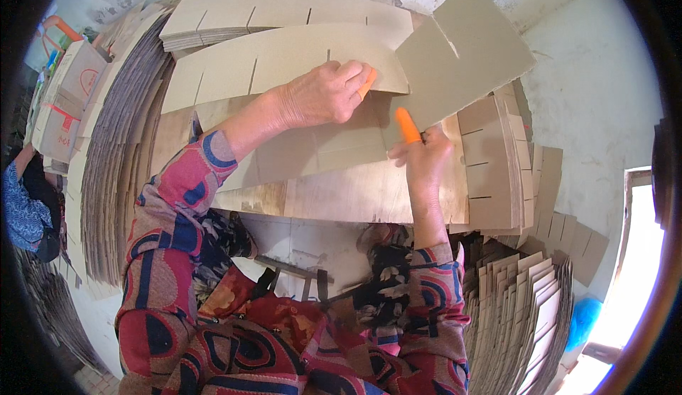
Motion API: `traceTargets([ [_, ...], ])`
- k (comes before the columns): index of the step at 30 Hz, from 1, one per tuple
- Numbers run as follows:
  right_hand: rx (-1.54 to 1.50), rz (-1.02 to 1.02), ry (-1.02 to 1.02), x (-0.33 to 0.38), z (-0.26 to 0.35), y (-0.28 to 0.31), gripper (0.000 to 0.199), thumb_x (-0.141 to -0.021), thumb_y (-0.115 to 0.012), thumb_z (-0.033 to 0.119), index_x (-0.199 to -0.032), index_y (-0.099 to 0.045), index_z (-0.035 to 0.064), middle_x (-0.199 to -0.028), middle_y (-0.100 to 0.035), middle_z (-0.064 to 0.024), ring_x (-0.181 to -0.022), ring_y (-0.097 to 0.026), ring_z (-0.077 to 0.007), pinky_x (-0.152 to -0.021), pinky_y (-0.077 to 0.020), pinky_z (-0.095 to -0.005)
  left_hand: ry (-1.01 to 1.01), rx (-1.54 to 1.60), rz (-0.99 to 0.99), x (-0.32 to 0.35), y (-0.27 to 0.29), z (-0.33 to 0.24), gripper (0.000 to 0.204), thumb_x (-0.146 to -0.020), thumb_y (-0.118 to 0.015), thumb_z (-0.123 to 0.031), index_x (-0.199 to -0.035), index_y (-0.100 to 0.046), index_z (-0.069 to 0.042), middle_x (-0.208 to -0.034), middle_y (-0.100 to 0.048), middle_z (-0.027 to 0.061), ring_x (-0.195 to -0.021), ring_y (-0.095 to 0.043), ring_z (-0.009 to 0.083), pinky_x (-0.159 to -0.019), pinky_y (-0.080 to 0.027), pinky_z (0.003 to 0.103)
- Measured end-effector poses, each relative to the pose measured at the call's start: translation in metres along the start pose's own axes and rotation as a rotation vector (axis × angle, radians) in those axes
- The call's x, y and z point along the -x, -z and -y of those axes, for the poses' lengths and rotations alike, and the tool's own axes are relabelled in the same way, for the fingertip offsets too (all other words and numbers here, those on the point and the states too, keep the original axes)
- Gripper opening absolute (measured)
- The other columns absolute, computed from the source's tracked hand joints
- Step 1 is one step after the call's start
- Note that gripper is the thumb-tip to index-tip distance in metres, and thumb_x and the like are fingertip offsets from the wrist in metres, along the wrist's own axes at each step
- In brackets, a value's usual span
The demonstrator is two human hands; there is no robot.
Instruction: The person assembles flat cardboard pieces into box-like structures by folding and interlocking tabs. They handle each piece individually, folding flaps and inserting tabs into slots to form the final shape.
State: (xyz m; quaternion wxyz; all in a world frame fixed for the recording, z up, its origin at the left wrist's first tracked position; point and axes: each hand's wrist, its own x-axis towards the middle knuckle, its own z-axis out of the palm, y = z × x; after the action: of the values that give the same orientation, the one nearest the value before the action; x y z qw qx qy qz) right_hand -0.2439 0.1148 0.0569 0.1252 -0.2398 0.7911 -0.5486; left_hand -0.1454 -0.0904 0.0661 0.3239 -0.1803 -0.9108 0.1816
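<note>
My left hand [328, 95], an orange finger cover on one finger, is closed at the near edge of a pale slotted cardboard strip [284, 57]. The strip's right end is raised a little. A greyish cardboard sheet [483, 47] with a slot stands tilted to the right of it. At that sheet's lower corner is my right hand [430, 155], its orange-covered finger stretched across the edge and the other fingers curled at the corner. Beneath both hands, another cardboard piece [312, 146] lies on a wooden board [341, 199], partly in shadow.
Slotted strips are stacked at the back [284, 11]. A tall cardboard stack [114, 153] rises on the left, beside a carton [67, 104]. More slotted pieces [490, 168] sit at the board's right end. Upright cardboard bundles [518, 317] stand at lower right. Another person's blue sleeve [25, 207] shows far left.
</note>
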Motion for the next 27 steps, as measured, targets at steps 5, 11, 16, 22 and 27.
traceTargets([
  [5,0.080,-0.170,0.197,0.001,0.025,0.014,0.029,-0.071,-0.050,-0.016,-0.094,-0.062,-0.0040,-0.063,-0.063,-0.0100,-0.047,-0.057,-0.0142,-0.045,-0.0453,-0.0279,-0.056,-0.002,0.051,-0.001,0.008,-0.009,0.027,-0.062,-0.063,-0.010,-0.083,-0.066,0.007,-0.109,-0.062,0.0200,-0.094,-0.057,0.0245,-0.059,-0.052,0.027],
  [11,0.030,-0.209,0.218,0.000,0.010,0.018,0.030,-0.078,-0.046,-0.015,-0.098,-0.066,-0.0070,-0.071,-0.065,-0.0087,-0.041,-0.050,-0.0091,-0.037,-0.0326,-0.0225,-0.019,0.100,-0.055,-0.007,0.023,-0.048,0.034,-0.059,-0.061,-0.012,-0.084,-0.065,0.010,-0.103,-0.063,0.0226,-0.092,-0.057,0.0262,-0.057,-0.051,0.028],
  [16,0.041,-0.246,0.185,-0.001,0.011,0.022,0.027,-0.068,-0.051,-0.014,-0.091,-0.062,-0.0043,-0.056,-0.061,-0.0097,-0.045,-0.059,-0.0159,-0.046,-0.0445,-0.0284,-0.024,0.204,-0.128,-0.001,0.019,-0.074,0.040,-0.053,-0.060,-0.012,-0.084,-0.065,0.012,-0.103,-0.062,0.0238,-0.089,-0.056,0.0251,-0.057,-0.052,0.029],
  [22,0.025,-0.244,0.162,-0.001,0.008,0.015,0.024,-0.069,-0.053,-0.014,-0.088,-0.063,-0.0052,-0.056,-0.061,-0.0091,-0.046,-0.059,-0.0144,-0.044,-0.0440,-0.0288,0.243,0.556,-0.079,0.003,0.030,-0.075,0.052,-0.067,-0.076,-0.028,-0.103,-0.063,0.007,-0.096,-0.064,0.0147,-0.081,-0.056,0.0257,-0.068,-0.052,0.033],
  [27,0.106,-0.236,0.102,0.001,0.006,0.017,0.028,-0.065,-0.054,-0.015,-0.088,-0.064,-0.0052,-0.057,-0.061,-0.0096,-0.049,-0.058,-0.0131,-0.045,-0.0441,-0.0280,0.436,0.427,-0.021,0.011,0.006,-0.014,0.064,-0.075,-0.073,-0.045,-0.113,-0.057,0.005,-0.102,-0.061,0.0146,-0.087,-0.054,0.0273,-0.073,-0.049,0.038],
])
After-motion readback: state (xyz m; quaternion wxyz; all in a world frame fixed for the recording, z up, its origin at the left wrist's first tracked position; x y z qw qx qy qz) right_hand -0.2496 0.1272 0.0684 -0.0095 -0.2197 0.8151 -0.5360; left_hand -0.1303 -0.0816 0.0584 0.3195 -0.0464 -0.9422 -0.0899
